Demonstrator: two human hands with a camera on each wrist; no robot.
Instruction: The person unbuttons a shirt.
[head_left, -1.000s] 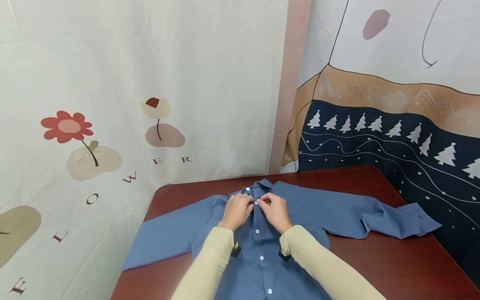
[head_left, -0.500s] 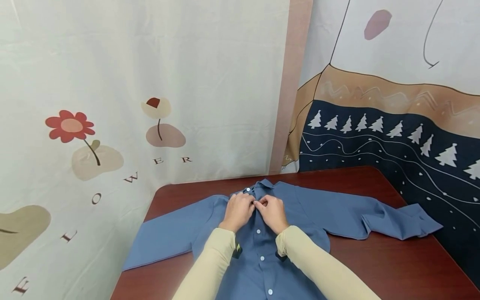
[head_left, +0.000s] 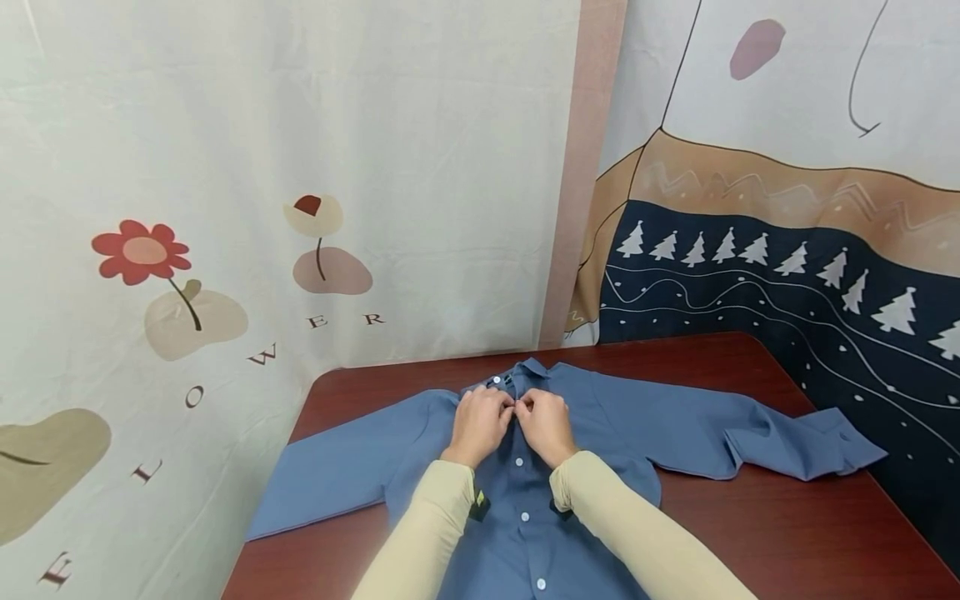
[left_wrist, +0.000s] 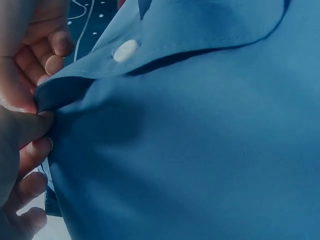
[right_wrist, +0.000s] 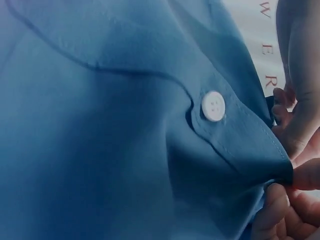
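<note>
A blue long-sleeved button-up shirt (head_left: 645, 408) lies spread front side up, collar (head_left: 534, 367) at the far end. Both my hands meet on its front placket just below the collar. My left hand (head_left: 478, 427) pinches the placket edge from the left, while my right hand (head_left: 547, 425) pinches it from the right, fingertips close together. The cloth is lifted at their fingers, and whatever lies between the fingertips is hidden. In the right wrist view a white button (right_wrist: 213, 106) shows on the placket near the fingers; the left wrist view also shows a white button (left_wrist: 125, 50).
Beneath the shirt is a reddish-brown table (head_left: 720, 533). One sleeve (head_left: 322, 475) stretches left, and the other, with a creased cuff (head_left: 832, 442), reaches the right edge. A pale printed curtain (head_left: 450, 208) and a dark tree-patterned cloth (head_left: 750, 292) hang behind.
The right hand has moved slightly left to meet the left hand. The white button visible between them a second ago is now covered by fingers. The shirt lies nearly as before.
</note>
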